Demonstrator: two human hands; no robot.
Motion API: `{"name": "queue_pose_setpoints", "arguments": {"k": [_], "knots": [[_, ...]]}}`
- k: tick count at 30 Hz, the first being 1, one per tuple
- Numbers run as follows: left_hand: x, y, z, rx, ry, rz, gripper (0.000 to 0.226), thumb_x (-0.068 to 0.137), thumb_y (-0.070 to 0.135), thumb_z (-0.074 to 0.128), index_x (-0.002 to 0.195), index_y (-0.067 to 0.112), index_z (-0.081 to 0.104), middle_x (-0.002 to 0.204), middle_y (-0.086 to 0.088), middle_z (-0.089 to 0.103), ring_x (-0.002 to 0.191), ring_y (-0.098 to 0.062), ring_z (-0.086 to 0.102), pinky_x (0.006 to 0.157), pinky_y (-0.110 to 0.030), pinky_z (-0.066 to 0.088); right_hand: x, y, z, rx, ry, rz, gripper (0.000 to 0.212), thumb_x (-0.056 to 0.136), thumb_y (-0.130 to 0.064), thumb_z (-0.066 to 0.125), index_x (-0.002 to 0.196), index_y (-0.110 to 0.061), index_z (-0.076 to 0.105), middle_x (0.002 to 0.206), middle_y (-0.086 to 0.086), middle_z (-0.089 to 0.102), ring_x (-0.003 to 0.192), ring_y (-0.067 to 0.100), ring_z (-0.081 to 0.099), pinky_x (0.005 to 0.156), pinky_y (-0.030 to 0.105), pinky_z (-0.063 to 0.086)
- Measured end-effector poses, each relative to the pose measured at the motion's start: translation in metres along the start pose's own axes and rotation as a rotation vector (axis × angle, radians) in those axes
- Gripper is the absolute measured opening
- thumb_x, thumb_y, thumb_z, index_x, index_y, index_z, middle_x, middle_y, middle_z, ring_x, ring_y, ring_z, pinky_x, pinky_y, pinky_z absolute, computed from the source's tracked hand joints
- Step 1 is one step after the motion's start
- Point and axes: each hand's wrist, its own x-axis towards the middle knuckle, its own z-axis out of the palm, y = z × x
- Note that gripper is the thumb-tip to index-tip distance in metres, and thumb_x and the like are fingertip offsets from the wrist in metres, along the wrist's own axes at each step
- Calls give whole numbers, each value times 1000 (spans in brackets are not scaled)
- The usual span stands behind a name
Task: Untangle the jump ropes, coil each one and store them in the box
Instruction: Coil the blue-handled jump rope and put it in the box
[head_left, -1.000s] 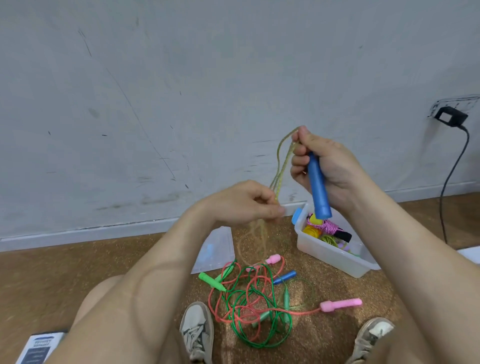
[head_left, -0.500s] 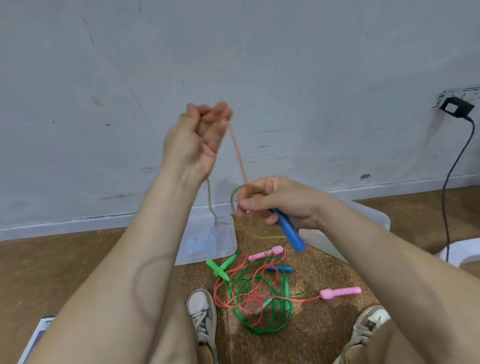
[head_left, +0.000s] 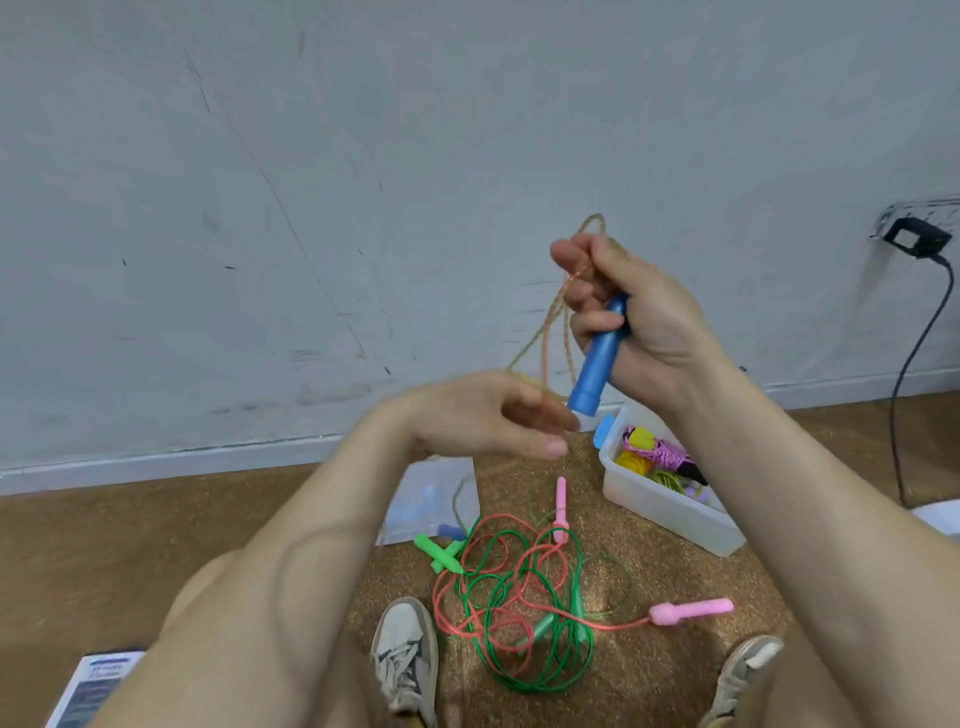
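No writing is legible from here. The booklet (head_left: 96, 686) lying on the floor (head_left: 156, 525) at the lower left has a white cover with a dark blue panel and rows of print across it, but the letters are too blurred and small to make out.

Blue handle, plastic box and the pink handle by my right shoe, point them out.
blue handle (head_left: 597, 358): head view, exposed middle of the shaft.
plastic box (head_left: 670, 512): head view, near side wall.
pink handle (head_left: 693, 610): head view, middle of the grip.
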Motion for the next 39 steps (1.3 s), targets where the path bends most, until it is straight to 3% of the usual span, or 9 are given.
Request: {"name": "queue_pose_setpoints", "arguments": {"k": [5, 10, 14, 25, 27, 31, 33, 35, 39], "knots": [[4, 12, 7, -58, 137, 13, 37, 102, 27, 40, 82, 5, 62, 62, -4, 65, 51, -7, 57, 53, -19, 47, 9, -7, -17, 21, 103, 39, 23, 101, -30, 47, 94, -9, 54, 94, 9, 73, 51, 3, 42, 34, 10, 25], [-2, 31, -21, -910, 540, 279, 38, 102, 29, 36, 78, 6, 54, 55, -7, 65, 44, -12, 62, 39, -16, 47, -7, 25, -26, -448, -164, 410, 71, 75, -73, 44, 105, -10, 56, 98, 14, 73, 54, 6, 35, 33, 12, 23], [6, 21, -38, -1147, 780, 298, 38, 104, 29, 36, 84, 2, 54, 58, -9, 67, 52, -15, 67, 45, -17, 51, -24, 48, -20, -529, -479, 539, 48, 71, -52, 61, 92, -9, 59, 75, 15, 71, 52, 9, 45, 35, 12, 28], [-22, -22, -86, -1222, 1120, 289, 42, 104, 33, 31, 98, 0, 57, 78, -10, 70, 59, -17, 70, 54, -19, 54, -19, 41, -25, -504, -309, 277, 21, 97, -19, 44, 82, -7, 53, 49, 1, 41, 46, 14, 34, 47, 21, 31], [-21, -24, -76, -767, 1045, -14, 52, 101, 46, 35, 101, -1, 58, 83, -13, 69, 54, -17, 68, 45, -20, 51, -12, 42, -23, -359, -97, 138, 25, 102, -17, 41, 80, -9, 51, 49, -2, 35, 46, 12, 32, 47, 20, 30], [-20, -11, -36, -141, 407, -311, 67, 93, 61, 34, 103, 5, 67, 91, -9, 75, 77, -18, 68, 61, -26, 53, 0, 37, -22, -37, 135, -5, 26, 103, -19, 41, 79, -13, 49, 52, -4, 34, 50, 12, 34, 50, 19, 33], [-15, -4, -10, -70, 157, -144, 28, 96, 38, 50, 114, 21, 63, 109, 1, 69, 102, -15, 61, 81, -28, 51, 3, 36, -21, 53, 164, -14, 26, 103, -20, 39, 78, -15, 46, 52, -4, 36, 51, 12, 37, 51, 19, 34], [-4, -5, 12, -170, -37, -1, 35, 91, 10, 60, 121, 27, 54, 115, 4, 63, 114, -13, 57, 92, -27, 47, 6, 37, -20, 110, 193, -27, 27, 103, -21, 37, 78, -17, 44, 52, -5, 38, 50, 11, 40, 50, 20, 35], [12, -12, 29, -494, 16, -25, 36, 87, -2, 61, 119, 10, 51, 98, -9, 71, 91, -21, 68, 83, -30, 55, 12, 28, -22, 207, 277, -75, 28, 104, -23, 36, 77, -16, 41, 49, -5, 39, 45, 11, 40, 50, 20, 35]]}}
